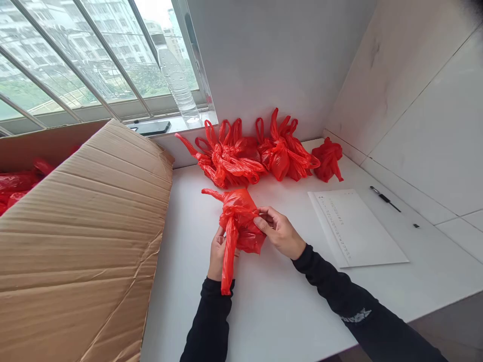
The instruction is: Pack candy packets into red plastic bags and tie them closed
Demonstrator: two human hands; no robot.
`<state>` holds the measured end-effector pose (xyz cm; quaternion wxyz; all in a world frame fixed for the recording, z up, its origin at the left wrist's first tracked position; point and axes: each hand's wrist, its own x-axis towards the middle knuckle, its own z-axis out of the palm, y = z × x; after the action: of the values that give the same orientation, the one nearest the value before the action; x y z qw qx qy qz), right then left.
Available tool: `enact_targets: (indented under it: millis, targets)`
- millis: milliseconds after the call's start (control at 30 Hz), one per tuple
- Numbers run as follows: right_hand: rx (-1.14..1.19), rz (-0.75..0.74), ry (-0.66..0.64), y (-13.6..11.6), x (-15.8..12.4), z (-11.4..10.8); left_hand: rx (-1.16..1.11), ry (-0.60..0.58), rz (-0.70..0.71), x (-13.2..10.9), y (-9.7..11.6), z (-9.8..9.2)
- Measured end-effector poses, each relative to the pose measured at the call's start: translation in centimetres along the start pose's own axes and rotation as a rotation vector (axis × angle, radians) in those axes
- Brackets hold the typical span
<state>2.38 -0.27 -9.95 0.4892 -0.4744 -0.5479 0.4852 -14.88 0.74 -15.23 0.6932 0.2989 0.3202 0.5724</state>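
A knotted red plastic bag [247,231] is held just above the white tabletop between my two hands. My left hand [216,255] grips it from below and the left, with its fingers partly hidden behind the bag and a dangling handle. At the bag's right side, my right hand [281,232] pinches the plastic between thumb and fingers. The bag's contents cannot be made out. Behind it, against the wall, lie more tied red bags [234,158] in a bunch, another cluster of red bags [285,153] and a smaller red bag [328,158] at the right end.
A large cardboard box [86,241] with red bags inside stands on the left. Handwritten paper [358,231], a black pen [385,198] and its cap [416,225] lie at right. On the windowsill are a water bottle [177,80] and a phone [153,127].
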Motion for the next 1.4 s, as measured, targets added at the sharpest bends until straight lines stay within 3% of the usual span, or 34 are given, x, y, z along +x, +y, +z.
enact_targets:
  millis: [167,333,500,833,1133,1400]
  targets:
    - [-0.022,-0.081,0.018,-0.1,0.0,-0.1,-0.082,-0.049,0.001,-1.1,1.3,1.9]
    - [-0.017,-0.088,-0.02,-0.6,-0.2,-0.4,-0.347,-0.082,-0.021,-2.2,2.9,2.5]
    - [0.031,0.06,-0.075,-0.6,-0.4,-0.2,-0.151,0.003,0.014,-2.2,2.4,2.2]
    - [-0.075,-0.089,-0.022,-0.3,-0.2,0.1,-0.09,0.014,0.012,-1.4,1.3,2.0]
    - [-0.025,-0.037,0.039,-0.6,-0.2,0.0,0.053,-0.012,0.002,-1.5,1.1,2.5]
    - [0.059,-0.024,0.043,0.0,0.1,-0.6,0.01,-0.046,-0.057,-1.8,1.5,2.5]
